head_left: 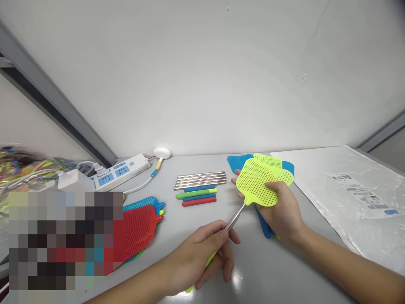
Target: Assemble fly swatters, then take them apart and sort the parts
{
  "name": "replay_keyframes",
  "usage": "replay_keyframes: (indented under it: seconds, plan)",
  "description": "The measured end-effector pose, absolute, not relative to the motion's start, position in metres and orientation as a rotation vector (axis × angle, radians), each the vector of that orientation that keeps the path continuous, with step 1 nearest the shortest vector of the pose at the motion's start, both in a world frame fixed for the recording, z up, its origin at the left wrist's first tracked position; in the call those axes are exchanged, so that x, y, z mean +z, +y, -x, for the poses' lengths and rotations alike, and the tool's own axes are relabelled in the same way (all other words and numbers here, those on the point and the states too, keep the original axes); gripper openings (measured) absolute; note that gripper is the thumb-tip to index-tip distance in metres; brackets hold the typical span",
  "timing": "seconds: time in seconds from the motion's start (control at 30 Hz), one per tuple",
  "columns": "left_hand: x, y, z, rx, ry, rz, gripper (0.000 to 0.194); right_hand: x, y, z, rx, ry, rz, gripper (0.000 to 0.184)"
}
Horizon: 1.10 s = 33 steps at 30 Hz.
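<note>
Holding a yellow fly swatter (257, 180) above the table (167, 230), the two hands work at opposite ends of it. The left hand (202, 253) is wrapped around the lower part, its thumb pressed on the metal shaft (236, 217), and a bit of yellow handle (211, 258) shows between its fingers and again below the palm. The right hand (283, 213) is closed on the mesh head, thumb on top and fingers underneath, with some fingertips showing past the far edge. The swatter slants, its head up and to the right of its handle.

Just behind the right hand lies a small pile of other swatters, with blue heads (238, 162) on either side of a yellow head (267, 159). A dark blue handle (264, 223) pokes out beneath the right wrist.

Near the middle of the table, a row of metal rods (201, 180) lies side by side, and next to them are blue, green and red handles (199, 202). To the left, a red swatter (139, 230) tops a stack, with a blue one (142, 202) showing behind it; part of this area is blurred out. Beyond the stack are a power strip (122, 172) and a white adapter (76, 182). A white plastic bag (319, 185) with a printed label (363, 196) lies flat on the right.
</note>
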<state>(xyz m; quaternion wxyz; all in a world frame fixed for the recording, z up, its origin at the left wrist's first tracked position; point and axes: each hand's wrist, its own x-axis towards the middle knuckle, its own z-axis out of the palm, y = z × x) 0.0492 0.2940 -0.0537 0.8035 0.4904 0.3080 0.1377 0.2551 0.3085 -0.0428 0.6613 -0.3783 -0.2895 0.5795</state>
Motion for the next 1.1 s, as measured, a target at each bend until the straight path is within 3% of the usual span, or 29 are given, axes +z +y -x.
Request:
replay_keyframes:
  seconds: [0.33, 0.53, 1.1]
  plan:
    - [-0.055, 0.295, -0.048, 0.351, 0.678, -0.996, 0.037, -0.045, 0.306, -0.252, 1.366, -0.727, 1.040, 0.037]
    - [-0.055, 0.294, -0.048, 0.390, 0.596, -0.986, 0.029, -0.040, 0.300, -0.249, 1.432, -0.815, 1.120, 0.040]
    - [-0.052, 0.297, -0.046, 0.327, 0.604, -1.109, 0.036, -0.034, 0.298, -0.253, 1.580, -0.669, 1.197, 0.032]
